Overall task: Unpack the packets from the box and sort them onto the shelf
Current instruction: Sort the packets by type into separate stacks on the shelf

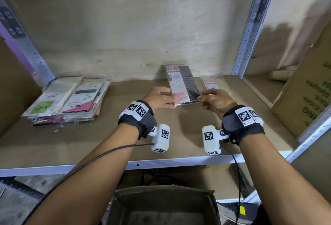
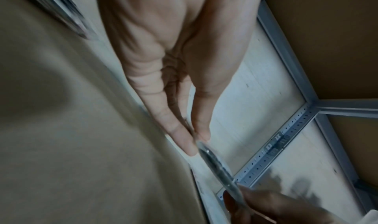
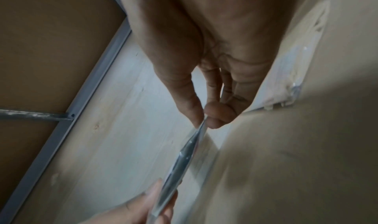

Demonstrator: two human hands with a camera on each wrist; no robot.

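A pink-and-black packet [image 1: 182,84] in clear wrap is held above the middle of the brown shelf board [image 1: 188,135]. My left hand [image 1: 161,97] pinches its lower left corner, my right hand [image 1: 215,99] its lower right corner. In the left wrist view my left hand [image 2: 196,140] grips the thin packet edge [image 2: 220,166] between thumb and fingers. In the right wrist view my right hand [image 3: 204,119] pinches the same edge [image 3: 184,154]. Another pink packet [image 1: 209,83] lies flat on the shelf behind my right hand. An open cardboard box [image 1: 161,205] stands below the shelf.
A stack of several packets [image 1: 69,99] lies at the shelf's left. Grey metal uprights [image 1: 250,28] frame the bay. A large cardboard carton [image 1: 308,90] stands in the bay to the right. Wooden back wall [image 1: 125,28] closes the shelf.
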